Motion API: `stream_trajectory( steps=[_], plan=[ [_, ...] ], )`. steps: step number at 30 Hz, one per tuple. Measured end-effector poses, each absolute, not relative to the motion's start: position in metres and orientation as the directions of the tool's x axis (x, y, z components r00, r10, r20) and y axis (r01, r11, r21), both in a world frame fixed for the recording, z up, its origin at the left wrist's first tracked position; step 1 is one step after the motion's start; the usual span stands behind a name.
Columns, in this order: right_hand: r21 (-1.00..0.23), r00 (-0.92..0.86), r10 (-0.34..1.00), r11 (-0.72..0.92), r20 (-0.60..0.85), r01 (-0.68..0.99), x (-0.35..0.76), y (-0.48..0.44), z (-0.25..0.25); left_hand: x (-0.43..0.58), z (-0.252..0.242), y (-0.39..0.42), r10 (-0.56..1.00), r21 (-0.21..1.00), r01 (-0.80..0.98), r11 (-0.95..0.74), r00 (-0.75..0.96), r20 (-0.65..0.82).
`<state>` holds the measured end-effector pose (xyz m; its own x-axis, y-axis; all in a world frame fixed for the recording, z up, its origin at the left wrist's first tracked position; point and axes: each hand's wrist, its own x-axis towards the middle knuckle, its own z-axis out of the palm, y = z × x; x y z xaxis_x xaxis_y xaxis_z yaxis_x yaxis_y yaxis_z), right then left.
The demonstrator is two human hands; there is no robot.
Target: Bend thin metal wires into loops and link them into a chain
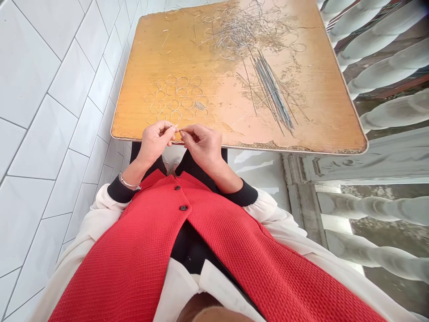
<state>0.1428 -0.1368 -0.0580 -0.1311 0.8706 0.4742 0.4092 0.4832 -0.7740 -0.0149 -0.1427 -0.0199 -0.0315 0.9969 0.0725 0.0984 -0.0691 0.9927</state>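
Observation:
My left hand (157,141) and my right hand (203,143) meet at the table's near edge, fingertips pinched close together. Between them is something thin, perhaps a piece of wire; most of it is hidden by the fingers. Just beyond my hands, several thin wire rings (173,105) lie spread on the wooden table (214,94). Among the rings sits a small pile of short grey bits (200,105). To the right, a bundle of straight grey wires (275,96) lies at a slant, with a few loose strands beside it.
A tangled heap of thin wire (237,29) covers the table's far side. White wall tiles (56,98) run along the left. A white balustrade (385,76) stands close on the right. The table's veneer is chipped along the near right edge.

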Motion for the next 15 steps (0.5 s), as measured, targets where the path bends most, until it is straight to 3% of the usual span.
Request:
stream_trajectory(
  steps=[6,8,10,13,15],
  plan=[
    [-0.55,-0.249,0.765,0.612,0.594,0.569,0.1455,-0.1352,-0.0609,-0.008,-0.0236,-0.1438,0.996,0.997,0.059,-0.043,-0.072,0.048],
    [-0.548,-0.272,0.762,0.622,0.587,0.56,0.1463,-0.1353,-0.0599,-0.0068,-0.0225,-0.143,0.995,0.997,0.068,-0.044,-0.085,0.05],
    [-0.679,-0.225,0.819,0.566,0.529,0.468,0.1469,-0.1353,-0.0579,-0.0077,-0.0198,-0.1416,0.995,0.994,0.094,-0.062,-0.077,0.07],
    [-0.935,-0.164,0.94,0.324,0.3,0.148,0.1485,-0.1355,-0.0543,-0.0125,-0.0156,-0.1389,0.994,0.989,0.121,-0.089,-0.054,0.096],
    [-0.988,-0.191,0.97,0.141,0.149,-0.056,0.1498,-0.1359,-0.0516,-0.0163,-0.0148,-0.1378,0.994,0.989,0.116,-0.096,-0.046,0.102]
  ],
)
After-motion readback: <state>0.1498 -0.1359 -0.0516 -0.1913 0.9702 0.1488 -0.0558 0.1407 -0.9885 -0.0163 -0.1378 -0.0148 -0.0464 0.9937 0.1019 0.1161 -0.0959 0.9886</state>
